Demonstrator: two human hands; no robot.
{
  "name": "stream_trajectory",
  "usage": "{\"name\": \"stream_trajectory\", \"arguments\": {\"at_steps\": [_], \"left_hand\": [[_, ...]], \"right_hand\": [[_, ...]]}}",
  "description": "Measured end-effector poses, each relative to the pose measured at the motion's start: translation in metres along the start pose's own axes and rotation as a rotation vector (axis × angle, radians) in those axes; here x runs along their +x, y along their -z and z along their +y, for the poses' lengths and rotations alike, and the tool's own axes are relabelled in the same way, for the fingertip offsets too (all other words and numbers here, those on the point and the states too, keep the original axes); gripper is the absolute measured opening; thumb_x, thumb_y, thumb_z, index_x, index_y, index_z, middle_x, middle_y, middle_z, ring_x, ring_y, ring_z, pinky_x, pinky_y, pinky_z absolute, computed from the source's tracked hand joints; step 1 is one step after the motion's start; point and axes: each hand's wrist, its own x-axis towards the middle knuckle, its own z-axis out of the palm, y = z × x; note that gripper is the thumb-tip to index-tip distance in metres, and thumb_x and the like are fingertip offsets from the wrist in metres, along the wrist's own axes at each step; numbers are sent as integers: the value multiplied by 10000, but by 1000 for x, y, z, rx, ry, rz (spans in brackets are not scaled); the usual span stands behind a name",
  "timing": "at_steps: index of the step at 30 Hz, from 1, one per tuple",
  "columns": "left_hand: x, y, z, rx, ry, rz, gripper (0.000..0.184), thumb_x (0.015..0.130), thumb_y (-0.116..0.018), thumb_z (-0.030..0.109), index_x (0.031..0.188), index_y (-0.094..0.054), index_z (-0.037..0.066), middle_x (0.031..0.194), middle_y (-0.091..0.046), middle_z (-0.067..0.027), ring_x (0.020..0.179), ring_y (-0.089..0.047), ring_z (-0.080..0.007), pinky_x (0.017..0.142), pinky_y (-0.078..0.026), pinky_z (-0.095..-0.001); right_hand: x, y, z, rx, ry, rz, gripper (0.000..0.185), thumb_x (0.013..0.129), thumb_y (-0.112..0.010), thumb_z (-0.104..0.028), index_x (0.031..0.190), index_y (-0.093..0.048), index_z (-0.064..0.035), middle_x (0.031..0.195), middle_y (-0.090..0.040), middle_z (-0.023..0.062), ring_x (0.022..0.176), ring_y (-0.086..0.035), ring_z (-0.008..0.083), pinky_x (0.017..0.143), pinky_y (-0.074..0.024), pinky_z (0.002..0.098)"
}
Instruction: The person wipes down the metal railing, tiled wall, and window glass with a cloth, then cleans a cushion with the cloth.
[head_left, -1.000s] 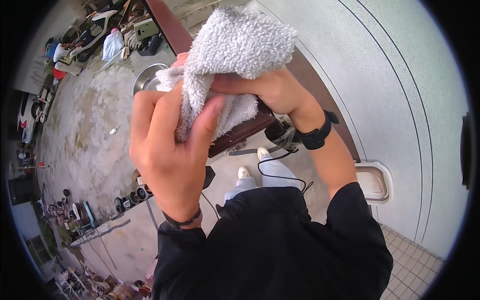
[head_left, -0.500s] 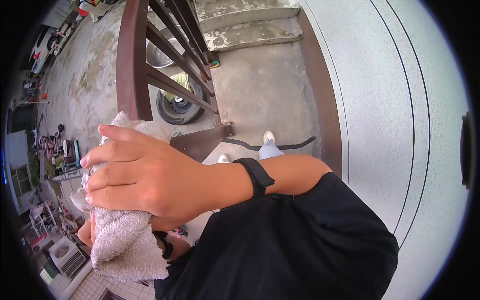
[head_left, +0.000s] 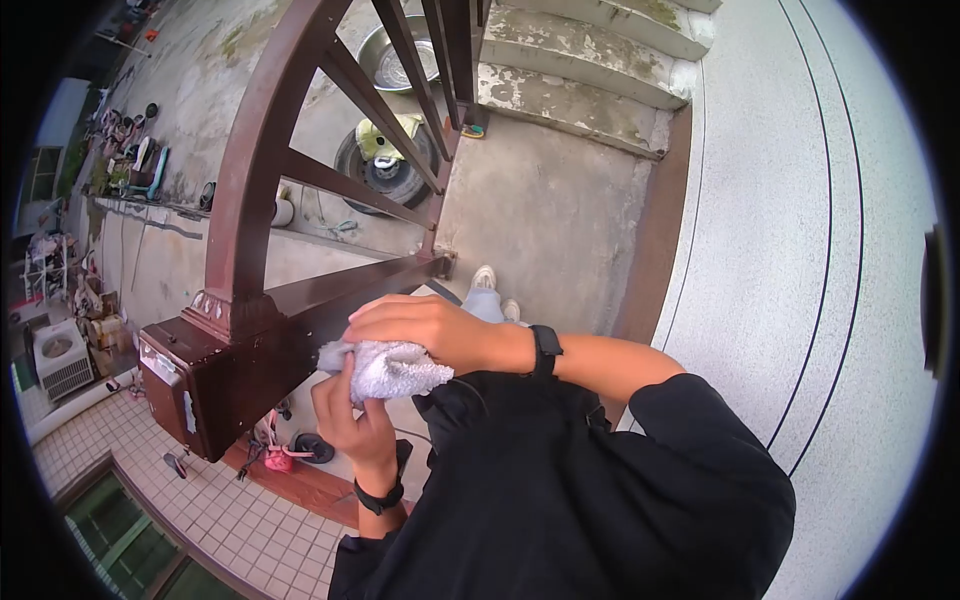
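Observation:
A pale terry cloth (head_left: 395, 375) is bunched up between my two hands, in front of my black shirt. My right hand (head_left: 435, 332) lies over its upper side with the fingers bent round it; a black band circles that wrist. From below, my left hand (head_left: 352, 425) pinches the cloth, its fingers pointing up. Just left of both hands is the dark brown railing (head_left: 235, 240), whose thick lower beam ends in a block (head_left: 200, 385) with worn, pale patches. Part of the cloth is hidden under my right fingers.
Concrete steps (head_left: 580, 100) with peeling paint rise ahead, beside a pale wall (head_left: 760, 200) on the right. Beyond the railing bars are a tyre (head_left: 405, 185) and a metal basin (head_left: 400, 62). A pink object (head_left: 278, 458) lies low, near the tiled floor (head_left: 250, 545).
Both hands have drawn back from the railing end toward my body with the cloth, uncovering the block. The cloth, draped wide before, is now bunched smaller. The view has shifted.

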Motion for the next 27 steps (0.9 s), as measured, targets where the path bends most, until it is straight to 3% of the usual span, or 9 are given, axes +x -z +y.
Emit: {"name": "stream_trajectory", "arguments": {"at_steps": [4,9,12,13,17,20,26,27], "left_hand": [[32,-74,15,-211,157,-98,460,740,-670,-83,1181,-686,45,1027,-615,-147,805,-633,-275,664,-523,-345],[96,-165,24,-383,108,-131,452,758,-697,-79,1175,-693,97,1115,-626,-111,827,-681,-251,671,-549,-332],[135,-216,27,-467,82,-107,452,752,-708,-63,1172,-691,102,1154,-635,-101,868,-686,-270,692,-558,-346],[143,-227,29,-495,79,-97,452,750,-712,-58,1171,-691,105,1168,-636,-98,880,-687,-274,698,-561,-351],[187,-241,50,-456,111,-100,492,711,-689,-125,1157,-700,81,1190,-638,-107,957,-661,-300,778,-541,-349],[214,-249,54,-437,175,-33,491,716,-663,-146,1156,-700,71,1219,-624,-118,1034,-638,-303,826,-531,-346],[262,-273,65,-309,188,246,463,727,-666,-118,1166,-660,29,1302,-565,-187,1148,-588,-335,924,-504,-373],[270,-277,66,-267,172,258,465,726,-734,-48,1174,-629,24,1309,-557,-208,1168,-579,-355,961,-488,-398]], "right_hand": [[-11,61,22,-113,-217,4,544,813,-730,-126,1315,-563,2,1321,-571,184,1211,-564,347,1008,-463,398],[-6,148,67,-229,-415,-71,802,748,-781,-83,1448,-397,-14,1337,-541,211,1230,-548,369,1015,-456,389],[-4,192,89,-238,-647,-102,753,774,-763,-94,1440,-419,-33,1362,-539,203,1241,-543,361,1017,-456,386],[1,208,97,-215,-621,-188,716,780,-746,-79,1431,-447,-61,1392,-537,186,1216,-573,349,998,-470,388],[43,259,99,-139,-865,-203,578,876,-688,-67,1416,-482,-56,1281,-636,115,1121,-628,187,940,-492,315],[79,281,115,-105,-801,-203,583,825,-641,0,1390,-511,-58,1318,-606,193,1193,-620,283,963,-486,346],[139,304,154,12,-496,1,590,780,-644,75,1356,-550,-14,1361,-563,182,1262,-542,270,1053,-413,337],[145,307,158,14,-442,32,607,764,-654,74,1356,-552,-11,1397,-519,181,1321,-481,288,1089,-374,352]]}}
